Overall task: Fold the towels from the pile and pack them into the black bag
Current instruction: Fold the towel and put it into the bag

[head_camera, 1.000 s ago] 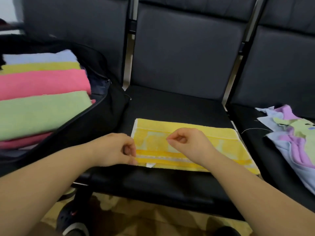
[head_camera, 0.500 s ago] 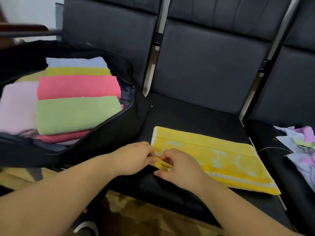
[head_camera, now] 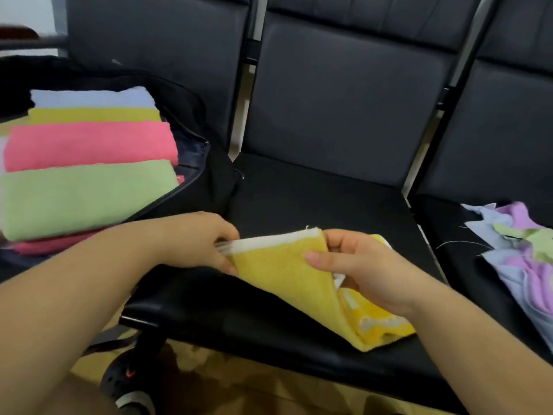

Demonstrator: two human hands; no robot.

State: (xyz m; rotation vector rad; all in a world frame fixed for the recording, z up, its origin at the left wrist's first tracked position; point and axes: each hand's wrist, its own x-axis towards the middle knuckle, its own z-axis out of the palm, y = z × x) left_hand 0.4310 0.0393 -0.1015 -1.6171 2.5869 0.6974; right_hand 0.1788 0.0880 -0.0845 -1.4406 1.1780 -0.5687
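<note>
— Two hands are working one towel point(head_camera: 287, 274), are we agreeing? It is lying partly on the middle seat point(head_camera: 314, 199), its left end lifted and turning over to the right.

— We are. Our left hand point(head_camera: 194, 241) is pinching the white-edged corner between thumb and fingers. Our right hand point(head_camera: 359, 265) is curling round the folded edge, thumb on the yellow face, fingers behind it.

— And the bag point(head_camera: 191, 187)?

— It is sitting open on the left seat, just beside the towel. We are seeing folded towels stacked in it: a green one point(head_camera: 86, 199) on top nearest us, then pink point(head_camera: 89, 145), yellow, pale blue.

— The pile point(head_camera: 520, 253)?

— It is lying crumpled on the right seat, lilac, blue and green, well apart from both hands.
</note>
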